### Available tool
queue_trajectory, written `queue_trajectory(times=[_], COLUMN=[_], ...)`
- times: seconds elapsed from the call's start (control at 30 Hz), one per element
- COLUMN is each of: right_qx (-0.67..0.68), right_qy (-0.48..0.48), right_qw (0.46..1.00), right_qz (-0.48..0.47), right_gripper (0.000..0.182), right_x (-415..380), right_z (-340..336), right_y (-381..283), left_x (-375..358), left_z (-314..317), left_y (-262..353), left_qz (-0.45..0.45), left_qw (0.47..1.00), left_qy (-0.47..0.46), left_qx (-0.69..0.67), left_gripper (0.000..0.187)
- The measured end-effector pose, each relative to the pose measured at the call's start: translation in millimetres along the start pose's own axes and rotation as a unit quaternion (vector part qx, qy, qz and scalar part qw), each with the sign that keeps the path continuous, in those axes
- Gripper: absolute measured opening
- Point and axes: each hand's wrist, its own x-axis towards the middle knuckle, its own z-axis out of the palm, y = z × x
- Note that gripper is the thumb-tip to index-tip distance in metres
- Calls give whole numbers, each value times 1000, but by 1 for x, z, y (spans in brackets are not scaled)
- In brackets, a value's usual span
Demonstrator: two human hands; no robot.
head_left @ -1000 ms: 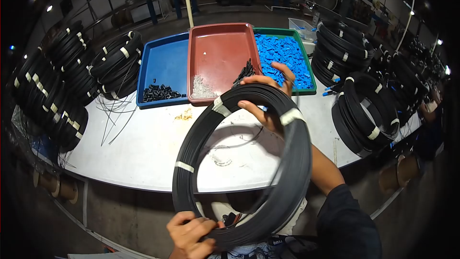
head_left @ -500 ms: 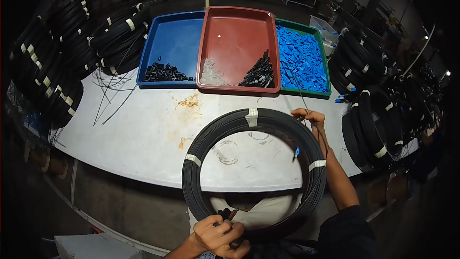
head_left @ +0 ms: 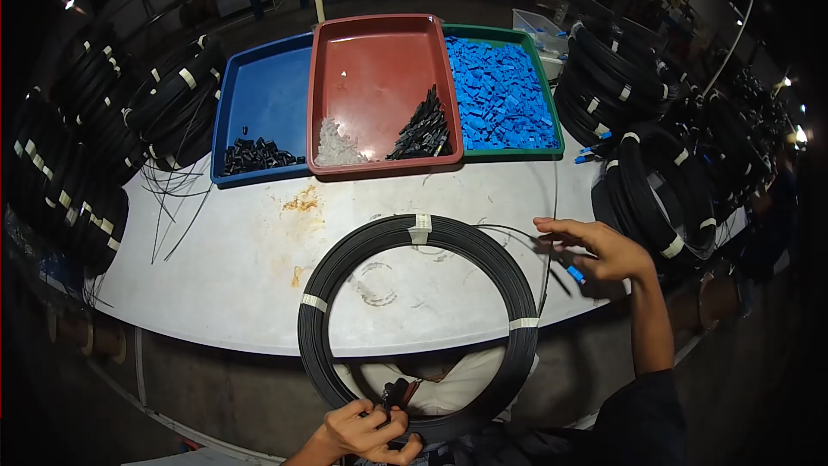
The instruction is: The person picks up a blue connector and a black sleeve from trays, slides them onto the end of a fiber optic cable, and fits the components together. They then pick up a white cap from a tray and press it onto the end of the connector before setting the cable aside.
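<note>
A black cable coil (head_left: 315, 336) with white tape bands leans over the table's front edge. My left hand (head_left: 366, 433) is closed on the coil's bottom rim, beside a small dark bundle (head_left: 398, 393) inside the ring. To the right of the coil, my right hand (head_left: 595, 246) is raised with its fingers stretched out and apart. A loose cable end runs from the coil's top toward this hand, and a blue connector (head_left: 575, 273) hangs just below the fingers. Whether the fingers touch the cable is unclear.
On the white table (head_left: 216, 293) stand a blue tray (head_left: 267, 69) with black pieces, a red tray (head_left: 379, 60) with clear and black pieces, and a green tray (head_left: 559, 134) full of blue connectors. Coil stacks (head_left: 172, 112) stand left, others (head_left: 660, 181) right.
My right hand has moved away from the coil's upper right and opened. The blue connector has gone from inside the ring to outside it on the right. The camera view has shifted.
</note>
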Motion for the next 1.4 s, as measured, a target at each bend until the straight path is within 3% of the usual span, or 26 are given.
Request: queue_trajectory(times=[0.1, 0.17, 0.23, 0.3, 0.4, 0.5, 0.67, 0.8, 0.9, 1.0, 1.1, 1.17, 1.33, 1.4], right_qx=[-14, 31, 272, 410, 443, 395, 423, 349, 300, 215, 92, 80, 80, -49], right_qy=[-64, -67, 34, 63, 86, 312, 448, 490, 478, 435, 378, 373, 298, 261], right_qw=[997, 992, 949, 897, 876, 854, 770, 780, 807, 859, 906, 913, 947, 959], right_qz=[-50, -106, -157, -151, -173, -134, -164, -173, -173, -162, -164, -146, -85, -99], right_gripper=[86, 79, 69, 52, 45, 44, 39, 27, 25, 28, 15, 5, 6, 7], right_x=[-4, 0, 5, 10, 31, 63, 113, 143, 162, 180, 197, 205, 212, 208], right_z=[-26, -28, -19, -9, -1, 0, -40, -71, -85, -65, -49, -39, -21, -4], right_y=[7, 29, 33, 25, 11, -10, -12, -30, -44, -66, -62, -62, -43, -22], left_x=[-3, -3, 0, 10, 17, 15, 22, 20, 23, 26, 24, 23, 16, 17], left_z=[3, 3, 2, -1, -1, -1, -7, -6, -9, -12, -10, -8, -4, -5], left_y=[1, 5, 4, 6, 10, 12, 14, 14, 13, 12, 11, 10, 9, 8], left_qz=[11, -22, -16, -38, -50, -55, -76, -71, -82, -75, -73, -76, -79, -73], left_qw=[1000, 1000, 1000, 999, 997, 995, 985, 983, 986, 984, 983, 987, 988, 986], left_qy=[4, 4, 4, -20, -49, -83, -145, -155, -138, -156, -153, -132, -135, -147], left_qx=[18, 4, 10, -5, 15, 32, 47, 65, 41, 47, 65, 47, 14, 37], left_gripper=[41, 41, 39, 46, 41, 40, 33, 33, 45, 47, 49, 49, 55, 58])
